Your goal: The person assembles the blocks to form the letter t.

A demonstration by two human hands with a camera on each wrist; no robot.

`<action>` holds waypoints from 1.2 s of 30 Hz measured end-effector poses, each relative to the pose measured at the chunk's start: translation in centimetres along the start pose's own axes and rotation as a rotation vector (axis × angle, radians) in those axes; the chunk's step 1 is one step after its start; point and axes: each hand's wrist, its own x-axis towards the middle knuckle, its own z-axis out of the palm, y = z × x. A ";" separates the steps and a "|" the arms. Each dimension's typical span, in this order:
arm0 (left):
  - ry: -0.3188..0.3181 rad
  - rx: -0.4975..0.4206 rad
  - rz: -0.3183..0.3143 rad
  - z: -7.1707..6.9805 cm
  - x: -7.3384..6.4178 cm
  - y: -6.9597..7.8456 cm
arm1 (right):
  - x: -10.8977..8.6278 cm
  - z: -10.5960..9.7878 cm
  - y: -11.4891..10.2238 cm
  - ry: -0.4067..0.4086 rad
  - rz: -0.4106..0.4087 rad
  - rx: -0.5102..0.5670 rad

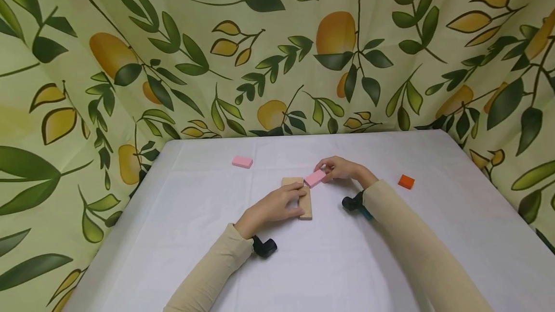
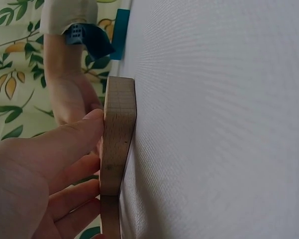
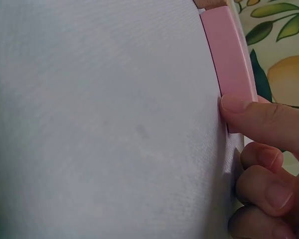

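Two plain wooden blocks meet at a corner in the head view, the far wooden block lying crosswise and the near wooden block lengthwise. Over the near one rests my left hand, thumb and fingers spread apart and fairly straight; the left wrist view shows the fingertips at its upper edge. My right hand pinches a pink block by its outer end. That block lies slanted on the cloth, its other end right at the wooden corner. The right thumb overlaps its side in the right wrist view.
Another pink block lies at the back left. An orange block sits to the right of my right arm. Partly covered by the right wrist camera is a teal block. Behind the white-covered table hangs a leaf-patterned curtain.
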 end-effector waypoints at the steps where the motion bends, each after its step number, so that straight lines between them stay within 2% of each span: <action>1: 0.001 0.001 0.002 0.0 0.0 0.0 | -0.1 0.0 0.0 0.000 -0.002 -0.002; 16: -0.012 -0.001 0.001 -0.2 0.0 0.1 | -0.5 0.3 0.2 0.057 -0.059 0.022; 24: -0.011 0.005 -0.003 0.0 0.0 0.0 | -0.9 0.6 -0.3 0.083 0.015 0.023; 36: -0.008 -0.004 0.007 -0.1 -0.2 0.1 | -1.1 1.2 -0.2 0.125 0.059 0.034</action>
